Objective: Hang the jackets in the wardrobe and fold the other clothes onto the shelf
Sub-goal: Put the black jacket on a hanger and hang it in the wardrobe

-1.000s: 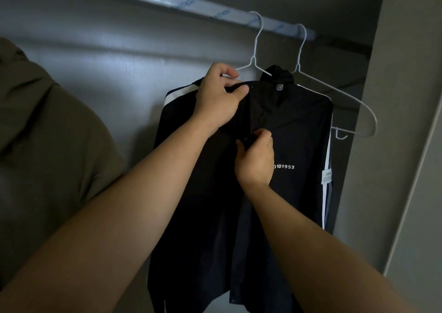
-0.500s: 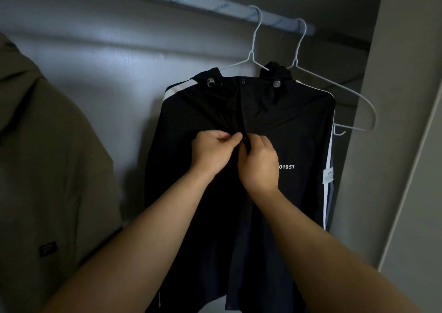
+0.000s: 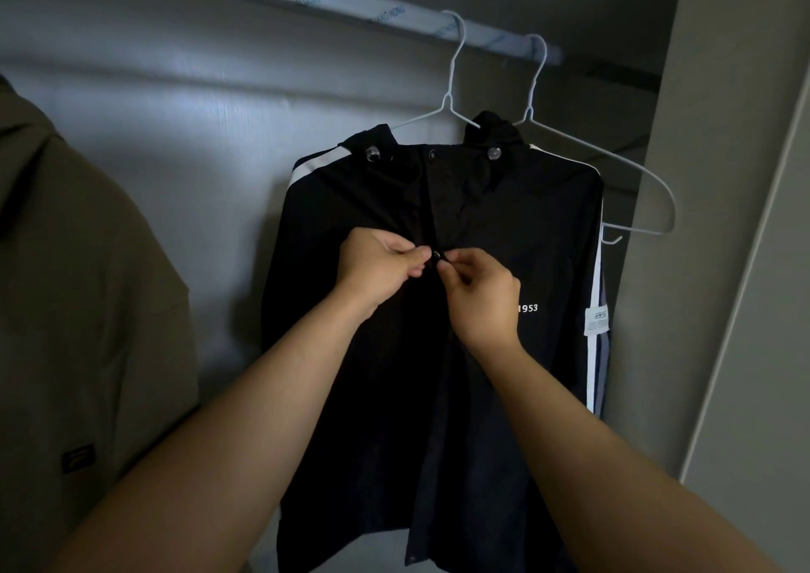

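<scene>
A black jacket [image 3: 517,222] with white sleeve stripes and white digits on the chest hangs on a white wire hanger [image 3: 447,108] from the wardrobe rail [image 3: 350,3]. My left hand [image 3: 377,263] pinches the jacket's left front edge at chest height. My right hand [image 3: 482,292] pinches the right front edge beside it, at a small round snap [image 3: 437,256] between my fingertips. The jacket's front hangs partly apart below my hands.
A second white wire hanger [image 3: 613,165], with nothing on it, hangs just right of the jacket. An olive hooded jacket [image 3: 79,309] hangs at the left. The wardrobe's side wall [image 3: 723,266] stands close on the right, its grey back panel [image 3: 197,156] behind.
My left hand came down from the collar to chest height. Both hands now pinch the front edges together at a snap, and the collar with its snaps is uncovered.
</scene>
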Available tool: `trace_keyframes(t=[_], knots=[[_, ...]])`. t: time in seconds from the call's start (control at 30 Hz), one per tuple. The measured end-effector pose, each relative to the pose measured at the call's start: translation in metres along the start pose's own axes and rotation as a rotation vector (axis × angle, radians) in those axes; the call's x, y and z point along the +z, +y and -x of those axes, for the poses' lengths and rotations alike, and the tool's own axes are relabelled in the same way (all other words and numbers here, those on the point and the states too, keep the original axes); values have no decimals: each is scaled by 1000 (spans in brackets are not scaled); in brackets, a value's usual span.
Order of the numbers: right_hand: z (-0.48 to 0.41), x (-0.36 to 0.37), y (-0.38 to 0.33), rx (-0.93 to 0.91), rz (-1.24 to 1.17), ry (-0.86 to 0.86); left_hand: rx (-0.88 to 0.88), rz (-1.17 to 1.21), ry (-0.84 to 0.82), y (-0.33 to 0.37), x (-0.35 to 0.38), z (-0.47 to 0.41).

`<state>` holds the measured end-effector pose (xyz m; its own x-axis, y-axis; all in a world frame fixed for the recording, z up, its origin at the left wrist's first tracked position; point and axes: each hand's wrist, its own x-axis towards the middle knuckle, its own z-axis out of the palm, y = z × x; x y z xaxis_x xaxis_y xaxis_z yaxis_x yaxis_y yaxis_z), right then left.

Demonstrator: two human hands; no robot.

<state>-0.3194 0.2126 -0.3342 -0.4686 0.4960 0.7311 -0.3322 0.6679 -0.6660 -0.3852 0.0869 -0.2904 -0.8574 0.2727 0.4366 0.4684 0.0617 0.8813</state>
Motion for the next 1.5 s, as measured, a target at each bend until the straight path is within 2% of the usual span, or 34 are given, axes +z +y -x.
trace_keyframes(t=[0.3,0.47,0.63,0.77,0.83,0.97,1.1,1.17,1.3,1.4,1.5], knots=[[4,7,-6,-51,-47,45,135,-160,-102,7,-4,-2],[7,10,1,-78,-101,8,139,-106,-144,8,-6,-4],[11,11,11,27,-219,-102,131,-115,-99,2,-4,-8],[10,13,14,270,-405,-106,192,-313,-42,-5,0,-13],[8,14,16,295,-364,-67,221,-433,1,-10,4,-14],[9,19,17,262,-306,-58,232,-467,84,-20,10,-18],[14,23,22,240,-171,-91,209,-383,128,-23,13,-19],[24,28,27,257,-9,-126,212,-318,107,-23,12,-17],[58,46,49,372,452,-191,172,-163,17,-27,9,-6],[80,50,71,553,499,-238,67,-37,-11,-49,11,5],[96,44,91,685,478,-301,-125,-14,4,-104,17,19]])
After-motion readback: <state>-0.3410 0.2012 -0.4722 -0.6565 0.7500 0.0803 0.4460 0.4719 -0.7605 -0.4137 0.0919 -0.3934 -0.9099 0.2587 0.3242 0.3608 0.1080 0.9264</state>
